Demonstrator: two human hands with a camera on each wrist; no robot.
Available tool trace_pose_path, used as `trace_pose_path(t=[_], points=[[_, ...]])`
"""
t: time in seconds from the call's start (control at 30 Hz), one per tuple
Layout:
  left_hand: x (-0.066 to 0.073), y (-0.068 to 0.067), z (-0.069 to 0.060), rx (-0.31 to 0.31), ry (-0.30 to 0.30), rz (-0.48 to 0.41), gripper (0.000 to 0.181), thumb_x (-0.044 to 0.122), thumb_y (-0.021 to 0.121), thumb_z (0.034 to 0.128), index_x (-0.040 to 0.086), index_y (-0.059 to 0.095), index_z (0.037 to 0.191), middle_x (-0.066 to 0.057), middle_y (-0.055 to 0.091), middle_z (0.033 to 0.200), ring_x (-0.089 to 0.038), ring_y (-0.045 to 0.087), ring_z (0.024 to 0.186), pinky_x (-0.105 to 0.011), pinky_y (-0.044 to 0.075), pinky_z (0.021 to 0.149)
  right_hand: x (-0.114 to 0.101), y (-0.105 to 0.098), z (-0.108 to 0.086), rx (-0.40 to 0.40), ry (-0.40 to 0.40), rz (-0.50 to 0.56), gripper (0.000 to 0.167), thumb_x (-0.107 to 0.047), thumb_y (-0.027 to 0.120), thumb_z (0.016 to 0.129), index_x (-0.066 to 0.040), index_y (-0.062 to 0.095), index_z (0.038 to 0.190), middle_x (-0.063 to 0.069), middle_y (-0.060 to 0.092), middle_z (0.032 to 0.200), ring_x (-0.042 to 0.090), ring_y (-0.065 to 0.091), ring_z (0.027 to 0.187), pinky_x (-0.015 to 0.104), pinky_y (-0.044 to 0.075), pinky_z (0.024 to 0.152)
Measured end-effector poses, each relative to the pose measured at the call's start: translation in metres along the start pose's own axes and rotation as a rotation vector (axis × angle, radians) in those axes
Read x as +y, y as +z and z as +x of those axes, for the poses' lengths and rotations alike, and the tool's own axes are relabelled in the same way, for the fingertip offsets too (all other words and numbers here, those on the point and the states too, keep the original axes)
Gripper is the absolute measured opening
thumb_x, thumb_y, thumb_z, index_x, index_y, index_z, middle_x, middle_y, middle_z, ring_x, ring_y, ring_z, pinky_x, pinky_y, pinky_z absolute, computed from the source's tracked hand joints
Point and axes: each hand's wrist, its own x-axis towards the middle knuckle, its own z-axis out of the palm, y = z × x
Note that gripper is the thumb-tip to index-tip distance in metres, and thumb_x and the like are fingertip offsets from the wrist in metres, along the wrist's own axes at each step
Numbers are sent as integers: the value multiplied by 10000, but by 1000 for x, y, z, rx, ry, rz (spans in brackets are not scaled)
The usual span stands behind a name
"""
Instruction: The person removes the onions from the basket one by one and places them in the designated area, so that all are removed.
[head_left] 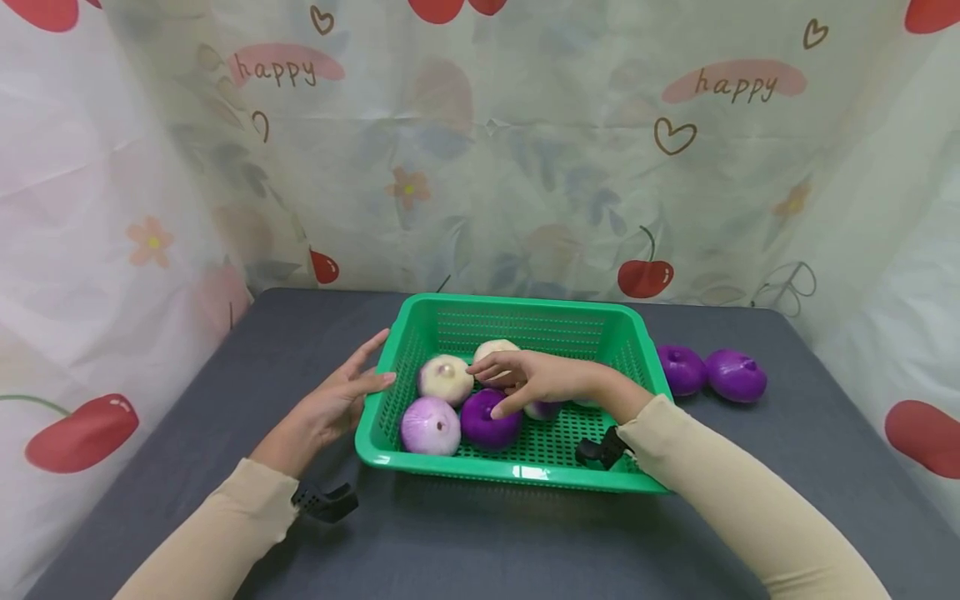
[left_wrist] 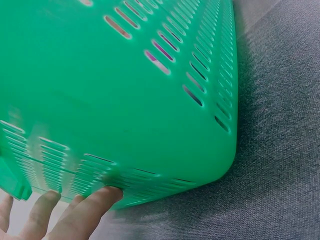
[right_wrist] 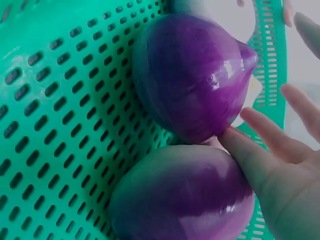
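A green plastic basket (head_left: 525,473) holds several onions: a dark purple one (head_left: 491,421), a pale purple one (head_left: 431,427), a whitish one (head_left: 446,379) and others partly under the right hand. The left hand (head_left: 330,408) touches the basket's left side with fingers spread; in the left wrist view its fingertips (left_wrist: 107,192) rest against the slotted wall. Over the onions, the right hand (head_left: 543,379) has loosely bent fingers, its thumb at the dark purple onion. In the right wrist view that pointed onion (right_wrist: 192,75) lies beside a larger purple-and-white one (right_wrist: 185,197).
Two dark purple onions (head_left: 737,376) lie on the grey table (head_left: 315,333) to the right of the basket. A patterned curtain (head_left: 487,167) hangs behind and at both sides. Black straps are on both wrists.
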Motion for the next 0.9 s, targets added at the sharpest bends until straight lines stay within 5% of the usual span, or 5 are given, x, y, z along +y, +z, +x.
trace_pose_path(t=[0.23,0.43,0.9], points=[[1,-1,1,-3,-6,-20,800,159,595,968,396,94,1545,-152,223,1566,-247,627,1094,-480,536,850,1,3,3,-83,46,-164,723,-170,751,850,-127,389,1474,106,401,1500,271,350,1397,429,341,1117],[-1,-2,1,-7,-9,-24,799,157,588,972,399,86,1545,-152,209,1573,-228,635,1079,-471,538,846,7,10,5,-173,177,-287,712,-221,788,811,-265,449,1436,-68,438,1413,147,421,1271,289,478,937],[0,0,1,-25,7,-7,817,161,586,974,387,54,1551,-196,210,1561,-206,639,1070,-439,543,838,8,8,3,-197,191,-278,702,-191,793,805,-307,464,1415,-88,448,1388,145,425,1263,279,482,926]])
